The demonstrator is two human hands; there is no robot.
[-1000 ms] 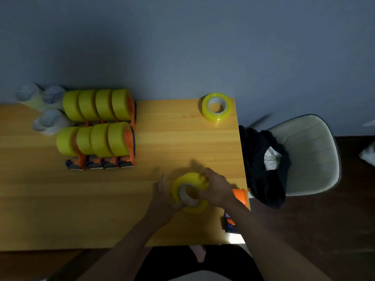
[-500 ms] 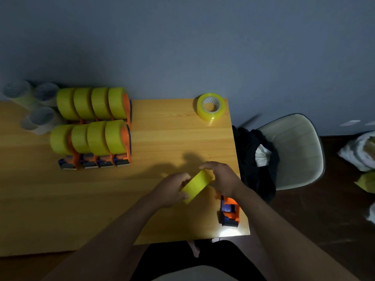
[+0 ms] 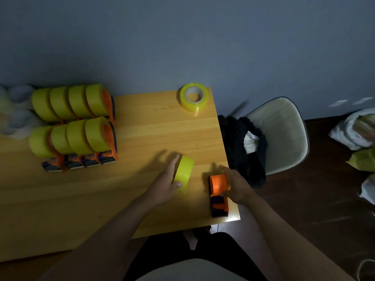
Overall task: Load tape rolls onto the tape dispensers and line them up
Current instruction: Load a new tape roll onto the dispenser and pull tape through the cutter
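My left hand (image 3: 167, 182) holds a yellow tape roll (image 3: 184, 173) on its edge above the wooden table (image 3: 154, 134), thumb on its near side and fingers behind it. To its right, my right hand (image 3: 236, 184) grips the orange wheel of an empty orange-and-blue tape dispenser (image 3: 218, 194) lying near the table's right edge. A second loose yellow roll (image 3: 194, 97) lies flat at the far right corner. Two rows of loaded dispensers (image 3: 77, 126) stand lined up at the far left.
Several pale rolls (image 3: 18, 110) sit blurred at the far left by the wall. A white chair (image 3: 282, 132) with dark clothing (image 3: 241, 147) on it stands against the table's right edge. Bags (image 3: 359, 138) lie on the floor at the right.
My right hand left the yellow roll and moved down right onto the empty dispenser. The left hand now holds the roll alone, turned on edge. The view shifted right.
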